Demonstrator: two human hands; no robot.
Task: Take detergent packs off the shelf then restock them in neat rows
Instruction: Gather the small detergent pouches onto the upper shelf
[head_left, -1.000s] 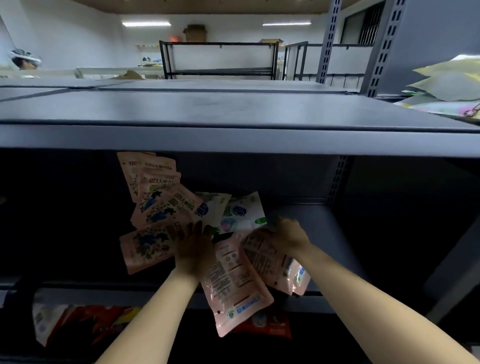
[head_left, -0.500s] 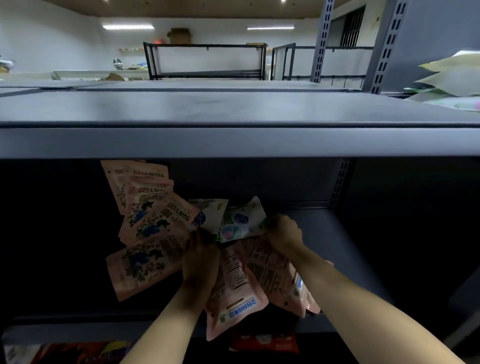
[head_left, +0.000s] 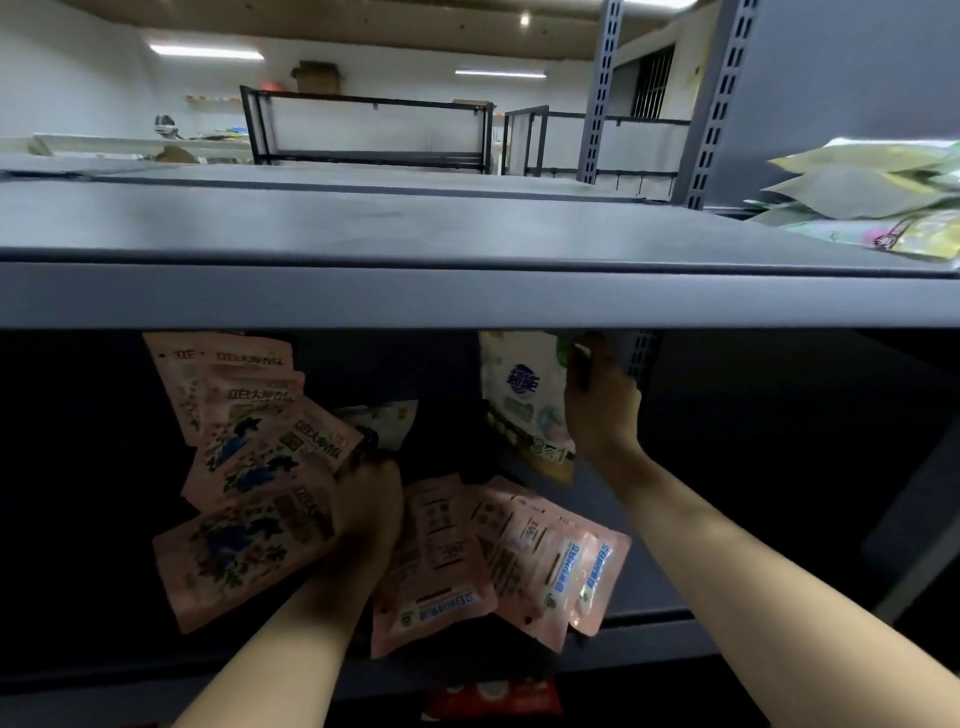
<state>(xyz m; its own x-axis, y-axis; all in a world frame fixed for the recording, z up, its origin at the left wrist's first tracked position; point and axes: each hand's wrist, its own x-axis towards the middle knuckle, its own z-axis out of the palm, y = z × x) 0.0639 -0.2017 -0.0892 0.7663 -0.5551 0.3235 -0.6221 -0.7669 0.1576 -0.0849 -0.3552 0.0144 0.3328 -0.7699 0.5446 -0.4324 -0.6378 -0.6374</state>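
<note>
Upright white pack (head_left: 524, 405) in right hand (head_left: 600, 410)

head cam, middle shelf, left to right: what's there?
Pink floral packs → left hand → pink packs lying back side up → white pack held upright → right hand.

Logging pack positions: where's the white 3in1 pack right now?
In the head view, the white pack is right of centre, held upright by the right hand just under the upper shelf's front edge, above the pink packs.
</note>
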